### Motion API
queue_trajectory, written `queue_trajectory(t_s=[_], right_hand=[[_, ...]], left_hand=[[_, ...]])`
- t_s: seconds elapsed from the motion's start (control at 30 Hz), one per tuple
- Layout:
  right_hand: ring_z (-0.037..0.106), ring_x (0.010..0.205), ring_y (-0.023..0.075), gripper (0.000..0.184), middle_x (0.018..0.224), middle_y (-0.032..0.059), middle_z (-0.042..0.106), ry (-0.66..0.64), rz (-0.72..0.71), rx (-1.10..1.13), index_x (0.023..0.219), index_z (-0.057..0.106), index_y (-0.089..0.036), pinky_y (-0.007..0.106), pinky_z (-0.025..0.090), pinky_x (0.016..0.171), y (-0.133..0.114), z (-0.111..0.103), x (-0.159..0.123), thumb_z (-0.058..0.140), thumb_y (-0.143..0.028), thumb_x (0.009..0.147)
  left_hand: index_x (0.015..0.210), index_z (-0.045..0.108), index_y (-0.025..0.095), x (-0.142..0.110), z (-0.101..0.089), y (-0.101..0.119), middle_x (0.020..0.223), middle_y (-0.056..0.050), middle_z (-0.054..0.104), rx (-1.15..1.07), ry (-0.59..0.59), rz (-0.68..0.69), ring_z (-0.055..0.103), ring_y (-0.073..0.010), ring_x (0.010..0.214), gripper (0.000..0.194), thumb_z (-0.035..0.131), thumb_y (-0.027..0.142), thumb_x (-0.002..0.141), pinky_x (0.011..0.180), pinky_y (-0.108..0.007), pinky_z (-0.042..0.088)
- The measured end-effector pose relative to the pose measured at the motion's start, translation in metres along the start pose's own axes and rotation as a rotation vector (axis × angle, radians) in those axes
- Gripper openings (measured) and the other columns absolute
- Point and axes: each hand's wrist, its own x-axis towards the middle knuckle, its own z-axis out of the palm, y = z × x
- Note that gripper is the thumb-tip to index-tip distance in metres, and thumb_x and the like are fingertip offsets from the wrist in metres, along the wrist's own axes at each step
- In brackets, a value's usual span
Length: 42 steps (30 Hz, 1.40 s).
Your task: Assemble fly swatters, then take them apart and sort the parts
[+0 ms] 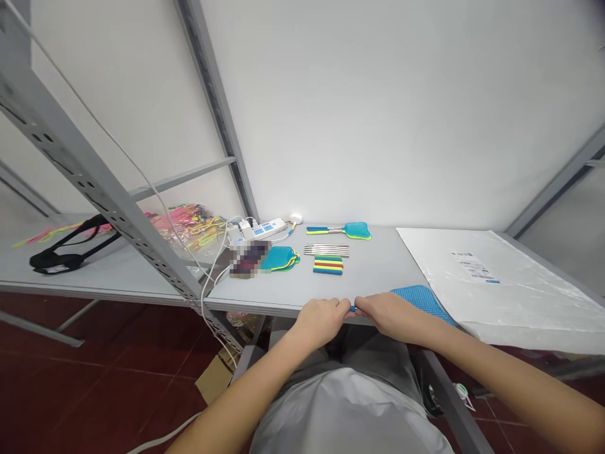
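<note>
My left hand (320,320) and my right hand (382,314) meet at the front edge of the grey table (378,277), both closed in a pinch. Between them shows a small blue tip (352,308), seemingly the handle end of a blue fly swatter. Its mesh head (420,297) lies on the table behind my right wrist. Further back lie a finished blue swatter (347,231), a row of metal rods (326,250), a stack of coloured handles (328,265) and a pile of swatter heads (281,258).
A white power strip (262,229) with cables sits at the back. A large clear plastic bag (496,277) covers the table's right side. Grey shelf uprights (94,183) stand on the left, with a bag of coloured parts (189,227) and a black strap (66,249) beyond.
</note>
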Motion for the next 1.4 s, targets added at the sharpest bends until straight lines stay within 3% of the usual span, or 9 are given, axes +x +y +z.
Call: queue_trajectory(t_s=[0.27, 0.47, 0.6, 0.8, 0.93, 1.03, 1.2, 1.3, 1.4], right_hand=[[0.059, 0.06, 0.0169, 0.015, 0.078, 0.0052, 0.064, 0.027, -0.1, -0.261, 0.089, 0.053, -0.018, 0.03, 0.017, 0.051, 0.001, 0.01, -0.004, 0.039, -0.015, 0.094], [0.06, 0.072, 0.0189, 0.022, 0.087, 0.0105, 0.064, 0.01, -0.137, -0.267, 0.091, 0.054, -0.015, 0.028, 0.026, 0.057, 0.016, 0.004, 0.006, 0.034, -0.018, 0.097], [0.059, 0.073, 0.0202, 0.022, 0.087, 0.0119, 0.064, 0.017, -0.043, -0.127, 0.09, 0.054, -0.016, 0.029, 0.03, 0.061, 0.032, -0.012, 0.025, 0.034, -0.022, 0.097], [0.044, 0.053, 0.0123, 0.046, 0.065, 0.0002, 0.048, -0.062, 0.073, 0.322, 0.079, 0.045, -0.021, 0.025, 0.034, 0.051, 0.058, -0.051, 0.047, 0.017, -0.051, 0.099], [0.022, 0.043, 0.009, 0.051, 0.06, -0.0077, 0.024, -0.16, 0.058, 0.575, 0.076, 0.032, -0.024, 0.022, 0.029, 0.04, 0.069, -0.068, 0.051, 0.008, -0.066, 0.093], [0.017, 0.043, 0.0089, 0.049, 0.061, -0.0091, 0.018, -0.19, 0.066, 0.657, 0.076, 0.026, -0.026, 0.021, 0.027, 0.037, 0.07, -0.065, 0.054, 0.006, -0.067, 0.092], [0.029, 0.046, 0.01, 0.047, 0.062, -0.0065, 0.03, -0.129, 0.091, 0.606, 0.081, 0.035, -0.024, 0.024, 0.032, 0.041, 0.056, -0.047, 0.056, 0.01, -0.061, 0.095], [0.045, 0.058, 0.0141, 0.046, 0.069, -0.0007, 0.047, -0.044, 0.077, 0.476, 0.085, 0.046, -0.022, 0.028, 0.039, 0.054, 0.045, -0.045, 0.058, 0.016, -0.055, 0.098], [0.05, 0.061, 0.0171, 0.041, 0.07, 0.0022, 0.056, 0.009, 0.062, 0.297, 0.089, 0.052, -0.022, 0.029, 0.036, 0.056, 0.038, -0.047, 0.063, 0.02, -0.046, 0.099]], left_hand=[[0.093, 0.057, 0.021, -0.008, -0.015, -0.002, 0.083, -0.006, 0.069, -0.255, -0.156, 0.035, 0.063, -0.021, 0.069, 0.039, 0.027, 0.044, 0.101, 0.055, -0.027, 0.037], [0.075, 0.056, 0.019, 0.015, -0.023, -0.015, 0.066, 0.002, 0.063, -0.385, -0.241, 0.144, 0.057, -0.0132, 0.06, 0.05, 0.022, 0.043, 0.102, 0.057, -0.023, 0.039], [0.077, 0.056, 0.018, 0.038, -0.022, -0.024, 0.07, 0.0, 0.063, -0.332, -0.112, 0.107, 0.058, -0.0148, 0.063, 0.048, 0.023, 0.042, 0.102, 0.064, -0.025, 0.04], [0.099, 0.058, 0.016, 0.081, -0.036, -0.034, 0.107, -0.016, 0.061, -0.101, 0.243, 0.073, 0.051, -0.0296, 0.108, 0.038, 0.028, 0.04, 0.101, 0.095, -0.047, 0.028], [0.104, 0.059, 0.018, 0.11, -0.052, -0.048, 0.111, -0.015, 0.061, 0.003, 0.289, 0.221, 0.047, -0.0295, 0.113, 0.041, 0.026, 0.042, 0.1, 0.101, -0.049, 0.02], [0.103, 0.06, 0.021, 0.123, -0.056, -0.061, 0.11, -0.013, 0.062, 0.047, 0.244, 0.338, 0.049, -0.0279, 0.111, 0.042, 0.028, 0.047, 0.099, 0.099, -0.045, 0.026], [0.092, 0.06, 0.02, 0.121, -0.045, -0.076, 0.099, -0.013, 0.065, 0.058, 0.106, 0.415, 0.059, -0.0258, 0.092, 0.032, 0.039, 0.044, 0.097, 0.075, -0.035, 0.04], [0.095, 0.059, 0.019, 0.111, -0.043, -0.078, 0.097, -0.014, 0.066, 0.03, 0.05, 0.356, 0.063, -0.0273, 0.089, 0.026, 0.04, 0.037, 0.097, 0.071, -0.035, 0.042], [0.096, 0.058, 0.019, 0.101, -0.048, -0.079, 0.09, -0.013, 0.068, -0.031, -0.024, 0.265, 0.065, -0.0291, 0.083, 0.027, 0.045, 0.043, 0.095, 0.069, -0.037, 0.044]])
